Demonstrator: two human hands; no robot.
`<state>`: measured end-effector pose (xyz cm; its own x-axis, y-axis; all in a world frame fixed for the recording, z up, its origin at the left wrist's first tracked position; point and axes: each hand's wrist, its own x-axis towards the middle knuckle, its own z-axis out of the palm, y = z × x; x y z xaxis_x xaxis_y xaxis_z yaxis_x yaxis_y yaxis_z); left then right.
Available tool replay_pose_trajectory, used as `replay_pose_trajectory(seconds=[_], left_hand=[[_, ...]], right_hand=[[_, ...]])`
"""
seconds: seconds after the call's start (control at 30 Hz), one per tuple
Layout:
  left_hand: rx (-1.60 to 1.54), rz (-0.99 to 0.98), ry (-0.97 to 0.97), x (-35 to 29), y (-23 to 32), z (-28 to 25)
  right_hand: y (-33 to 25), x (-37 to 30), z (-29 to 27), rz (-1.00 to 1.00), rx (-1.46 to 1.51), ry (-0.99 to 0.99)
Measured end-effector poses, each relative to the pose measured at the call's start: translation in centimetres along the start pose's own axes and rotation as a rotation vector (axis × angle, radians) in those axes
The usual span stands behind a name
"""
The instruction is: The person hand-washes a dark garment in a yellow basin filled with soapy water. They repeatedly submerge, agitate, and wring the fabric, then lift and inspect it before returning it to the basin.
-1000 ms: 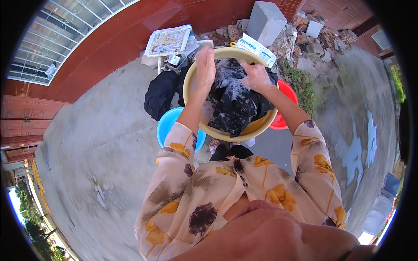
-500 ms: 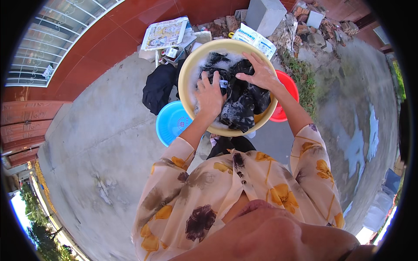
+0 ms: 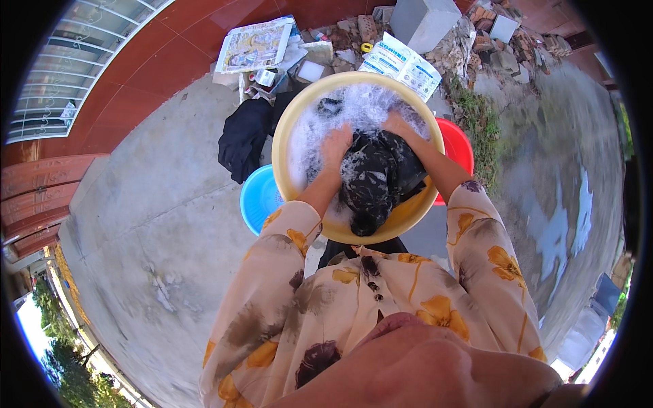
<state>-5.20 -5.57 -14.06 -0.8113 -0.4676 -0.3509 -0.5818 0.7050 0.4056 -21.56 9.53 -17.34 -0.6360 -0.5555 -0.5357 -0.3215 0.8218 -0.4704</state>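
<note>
A black wet garment (image 3: pixel 371 180) lies bunched in the near half of a cream-yellow basin (image 3: pixel 280 163), with white suds (image 3: pixel 364 102) over the far half. My left hand (image 3: pixel 336 144) presses against the bundle's left far side, its fingers closed at the cloth and partly sunk in foam. At the far right edge of the same cloth, my right hand (image 3: pixel 396 124) dips into the suds, and its fingers are hidden. A smaller dark patch of cloth (image 3: pixel 330 107) shows through the foam beyond my left hand.
A blue basin (image 3: pixel 258 200) is partly under the cream one at left, a red basin (image 3: pixel 457 153) at right. Black cloth (image 3: pixel 243 139) lies left. Beyond are a white-and-blue printed bag (image 3: pixel 401 66), a picture-covered box (image 3: pixel 255 44), a grey block (image 3: pixel 425 26) and rubble (image 3: pixel 503 58).
Both hands have gone from spread on top of the garment down into the suds. The cloth is bunched nearer to me, and more foam shows at the far side.
</note>
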Motion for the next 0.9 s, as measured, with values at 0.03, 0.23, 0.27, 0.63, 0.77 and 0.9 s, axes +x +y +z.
replay_pose_trajectory(seconds=[0.03, 0.23, 0.27, 0.63, 0.77, 0.9], left_hand=[[0.004, 0.095, 0.002, 0.3, -0.8, 0.1], [-0.140, 0.363, 0.136, 3.2, -4.6, 1.9], [-0.218, 0.335, 0.176, 3.0, -4.0, 1.1], [-1.525, 0.190, -0.163, -6.0, 0.2, -14.5], [-0.584, 0.297, 0.095, -10.0, 1.1, -14.3], [-0.418, 0.306, 0.338, -13.0, 1.6, -10.8]], right_hand=[[0.2, 0.3, 0.4, 0.001, 0.000, 0.032], [-0.4, -0.7, 0.4, -0.081, 0.215, 0.370], [-1.0, -1.2, -0.1, -0.108, 0.284, 0.449], [-14.7, -20.4, -7.1, -0.981, -0.193, 0.565], [-14.5, -23.5, -4.9, -0.981, -0.183, 0.514], [-11.1, -21.8, -6.4, -0.692, 0.094, 0.690]])
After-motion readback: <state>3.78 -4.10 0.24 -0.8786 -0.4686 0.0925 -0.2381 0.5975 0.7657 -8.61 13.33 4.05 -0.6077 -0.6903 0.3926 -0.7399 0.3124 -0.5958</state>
